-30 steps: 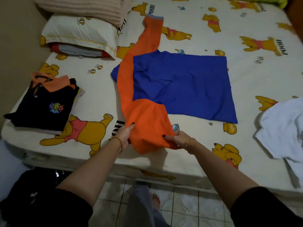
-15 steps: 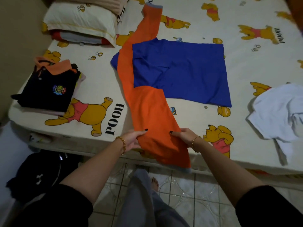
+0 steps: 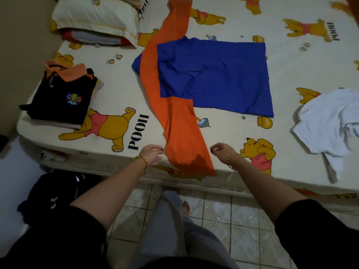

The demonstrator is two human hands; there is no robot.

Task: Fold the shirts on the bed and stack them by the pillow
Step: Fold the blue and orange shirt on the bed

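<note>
The bed (image 3: 291, 70), in its cream bear-print sheet, filled most of my view from 9 o'clock round to 3 o'clock, its near edge running across in front of me. The blue and orange shirt (image 3: 213, 74) lay flat at the centre, its blue body spread toward 2 o'clock and one orange sleeve (image 3: 180, 133) stretched down toward 6 o'clock, its end draped just over the mattress edge; the other sleeve ran up toward 12 o'clock. A white shirt (image 3: 330, 121) sat crumpled at 3 o'clock, well apart from the blue one. The folded stack (image 3: 60, 94), topped by a black polo with an orange collar, rested at 9 o'clock near the pillow (image 3: 95, 14), which lay at 11 o'clock. My left hand (image 3: 152, 154) hovered just beside the near sleeve's left edge at 7 o'clock and my right hand (image 3: 220, 150) just beside its right edge at 5 o'clock. The fingers (image 3: 156, 147) of both were loosely curled and pinching nothing, and I could not tell whether the left fingertips brushed the cloth.
</note>
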